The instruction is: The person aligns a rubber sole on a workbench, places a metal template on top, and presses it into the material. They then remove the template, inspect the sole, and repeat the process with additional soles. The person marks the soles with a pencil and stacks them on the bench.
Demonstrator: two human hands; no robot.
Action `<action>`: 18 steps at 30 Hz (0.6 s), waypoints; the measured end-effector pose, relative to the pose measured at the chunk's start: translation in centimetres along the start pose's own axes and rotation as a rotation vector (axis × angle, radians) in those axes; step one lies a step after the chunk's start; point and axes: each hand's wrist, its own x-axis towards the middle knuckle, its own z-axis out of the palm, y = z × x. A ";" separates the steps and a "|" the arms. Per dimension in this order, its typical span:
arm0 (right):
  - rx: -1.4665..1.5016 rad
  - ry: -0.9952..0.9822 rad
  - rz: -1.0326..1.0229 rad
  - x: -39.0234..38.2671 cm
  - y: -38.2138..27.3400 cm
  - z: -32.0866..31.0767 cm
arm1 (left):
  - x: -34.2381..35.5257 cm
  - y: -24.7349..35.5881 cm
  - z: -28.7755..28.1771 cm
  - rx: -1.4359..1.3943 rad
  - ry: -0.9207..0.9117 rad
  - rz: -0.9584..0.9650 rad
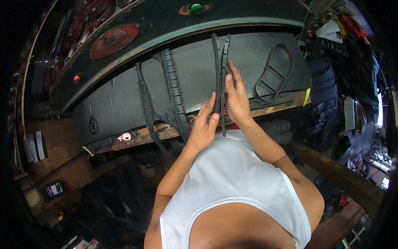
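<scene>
Two long black rubber strips, seen nearly edge-on, stand upright between my hands, spread apart at the top and close together lower down. One has a notched, tread-like edge. My left hand is closed on their lower left side, thumb and fingers against the rubber. From the right, my right hand grips them higher up, its palm along the strips. Right of my hands, a sole-shaped metal cutting die with crossbars lies on the black work surface. To their left rests a treaded rubber piece around a sole-shaped outline.
Scissors lie at the surface's left end. A small pink object sits on the worn wooden front edge. Behind, a dark green machine beam spans the surface, bearing a green button and a red button.
</scene>
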 end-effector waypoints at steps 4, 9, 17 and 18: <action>-0.055 -0.112 -0.071 0.1 0.0 -1.5 | -0.2 -0.3 -0.5 -0.035 -0.029 -0.039; 0.113 -0.081 0.111 -0.1 -0.5 -4.0 | -0.1 -1.3 -2.4 -0.550 -0.113 -0.273; 0.435 -0.082 0.219 -0.3 -0.7 -5.2 | -1.2 -1.5 -3.6 -1.161 -0.144 -0.126; 0.477 -0.106 0.215 -0.4 -0.7 -5.3 | -1.3 -1.5 -3.5 -1.192 -0.143 -0.127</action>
